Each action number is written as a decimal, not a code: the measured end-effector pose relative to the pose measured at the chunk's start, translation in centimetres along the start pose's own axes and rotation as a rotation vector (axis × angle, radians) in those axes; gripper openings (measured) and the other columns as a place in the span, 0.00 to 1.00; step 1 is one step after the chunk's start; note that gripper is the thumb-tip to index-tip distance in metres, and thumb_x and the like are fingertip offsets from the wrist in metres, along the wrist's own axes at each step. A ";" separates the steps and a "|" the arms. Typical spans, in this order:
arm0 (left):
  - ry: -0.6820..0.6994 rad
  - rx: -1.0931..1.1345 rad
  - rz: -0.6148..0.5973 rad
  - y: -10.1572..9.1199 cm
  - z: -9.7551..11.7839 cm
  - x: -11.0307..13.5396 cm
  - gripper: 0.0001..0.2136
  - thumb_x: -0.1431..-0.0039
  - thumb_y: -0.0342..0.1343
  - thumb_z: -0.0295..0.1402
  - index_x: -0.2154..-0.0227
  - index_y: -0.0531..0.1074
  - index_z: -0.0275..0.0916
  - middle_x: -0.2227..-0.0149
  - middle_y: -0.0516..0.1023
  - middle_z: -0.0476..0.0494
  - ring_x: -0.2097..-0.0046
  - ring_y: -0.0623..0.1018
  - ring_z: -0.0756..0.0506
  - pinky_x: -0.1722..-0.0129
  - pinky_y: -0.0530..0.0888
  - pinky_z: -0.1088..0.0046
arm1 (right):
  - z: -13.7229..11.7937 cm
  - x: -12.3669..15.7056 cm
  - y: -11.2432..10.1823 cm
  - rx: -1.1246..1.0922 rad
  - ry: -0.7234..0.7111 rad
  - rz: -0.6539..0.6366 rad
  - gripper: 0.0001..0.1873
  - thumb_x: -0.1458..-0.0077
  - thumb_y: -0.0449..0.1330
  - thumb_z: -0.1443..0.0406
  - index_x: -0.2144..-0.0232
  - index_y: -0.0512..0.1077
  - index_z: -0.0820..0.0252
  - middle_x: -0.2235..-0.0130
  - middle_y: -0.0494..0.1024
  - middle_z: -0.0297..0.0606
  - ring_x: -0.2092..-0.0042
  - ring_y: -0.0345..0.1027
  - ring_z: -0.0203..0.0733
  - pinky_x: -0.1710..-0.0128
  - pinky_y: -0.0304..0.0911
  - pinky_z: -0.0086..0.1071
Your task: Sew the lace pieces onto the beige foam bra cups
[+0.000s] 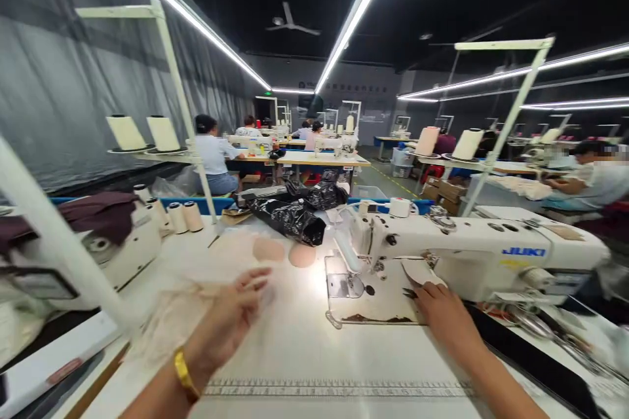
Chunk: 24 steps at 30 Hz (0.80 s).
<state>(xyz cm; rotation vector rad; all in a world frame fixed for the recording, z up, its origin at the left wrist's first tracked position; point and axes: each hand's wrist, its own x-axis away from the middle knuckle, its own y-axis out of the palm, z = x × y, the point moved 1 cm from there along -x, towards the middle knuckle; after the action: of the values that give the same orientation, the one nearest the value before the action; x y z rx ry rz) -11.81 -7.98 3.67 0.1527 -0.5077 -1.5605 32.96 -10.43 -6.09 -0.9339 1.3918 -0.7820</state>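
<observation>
My left hand hovers over the white tabletop, fingers loosely bent and somewhat apart, slightly blurred, with nothing visible in them. Beneath and beside it lies thin cream fabric. Farther back are two flat beige rounded pieces. On the right, my right hand is closed on what look like thread snips; only their dark tips show, and my palm hides the rest. Its fingers also touch a pale curved piece on the bed of the white sewing machine, right of the needle area.
A printed ruler strip runs along the table's front. Black plastic bags lie behind the fabric pieces. Thread cones stand at left near a thread-stand post. A long black object lies beside my right forearm. Several people work farther back.
</observation>
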 end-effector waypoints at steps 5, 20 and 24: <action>-0.116 -0.119 -0.052 -0.5 -6.8 3.2 0.17 0.57 0.64 0.27 0.60 0.79 0.39 0.54 0.81 0.40 0.55 0.79 0.41 0.58 0.73 0.69 | 0.7 0.7 1.0 -0.081 -0.110 0.075 0.17 0.35 0.47 0.64 0.67 0.76 0.57 0.65 0.78 0.49 0.61 0.72 0.56 0.62 0.65 0.45; 0.607 -1.355 -0.085 -4.4 -3.7 3.0 0.16 0.45 0.59 0.31 0.52 0.78 0.44 0.56 0.81 0.39 0.52 0.78 0.34 0.51 0.74 0.56 | -23.0 2.4 -1.9 -0.875 -0.202 -0.367 0.13 0.35 0.50 0.59 0.73 0.61 0.55 0.72 0.71 0.34 0.70 0.62 0.41 0.69 0.55 0.31; 0.640 -1.404 0.021 -7.2 1.2 -0.5 0.09 0.46 0.53 0.26 0.69 0.79 0.41 0.66 0.81 0.38 0.60 0.79 0.34 0.58 0.73 0.57 | -21.7 2.1 -2.5 -1.014 -0.031 -0.292 0.22 0.30 0.46 0.50 0.73 0.58 0.54 0.73 0.62 0.30 0.70 0.57 0.40 0.69 0.53 0.31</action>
<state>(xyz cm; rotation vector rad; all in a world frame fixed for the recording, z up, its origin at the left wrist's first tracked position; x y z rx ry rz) -18.83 -7.37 1.68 -0.4248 1.0991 -1.4255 11.68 -15.16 -3.75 -1.9456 1.6492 -0.2103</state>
